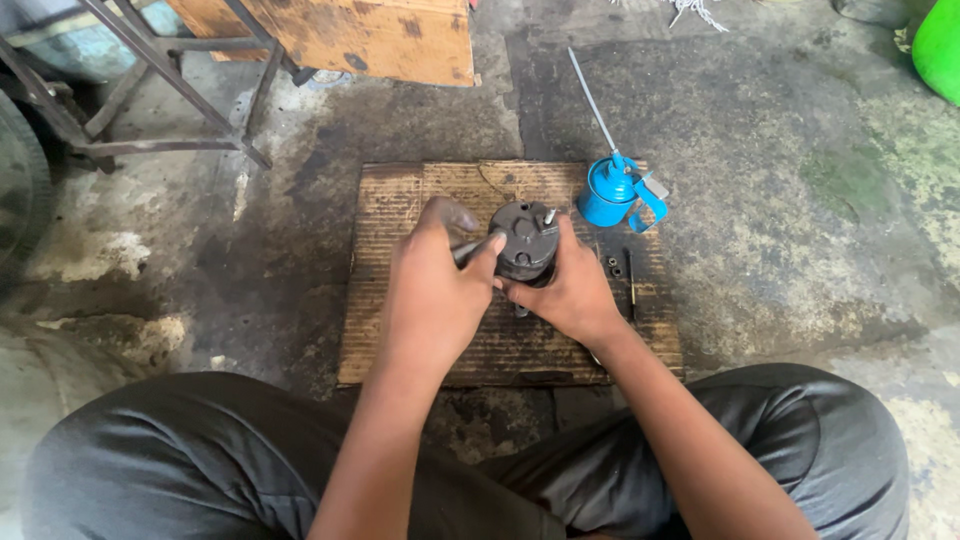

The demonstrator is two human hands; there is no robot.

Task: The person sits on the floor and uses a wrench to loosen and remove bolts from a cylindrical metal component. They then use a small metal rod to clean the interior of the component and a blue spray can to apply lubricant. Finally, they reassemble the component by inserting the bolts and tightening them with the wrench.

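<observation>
A dark, round metal part [527, 238] stands on a worn sheet of cardboard [400, 200] on the floor. My right hand [566, 290] wraps around its near right side and holds it steady. My left hand [435, 290] grips a thin metal tool [466, 250] whose tip meets the left side of the part. A small bolt [549, 215] sticks up from the part's top. The lower half of the part is hidden behind my fingers.
A blue oil can [610, 190] with a long thin spout stands on the cardboard's far right corner. Small nuts [615, 266] and a dark rod [630, 285] lie right of my hand. A metal frame [150, 100] and wooden board [370, 40] stand behind, a green container [940, 45] at the far right.
</observation>
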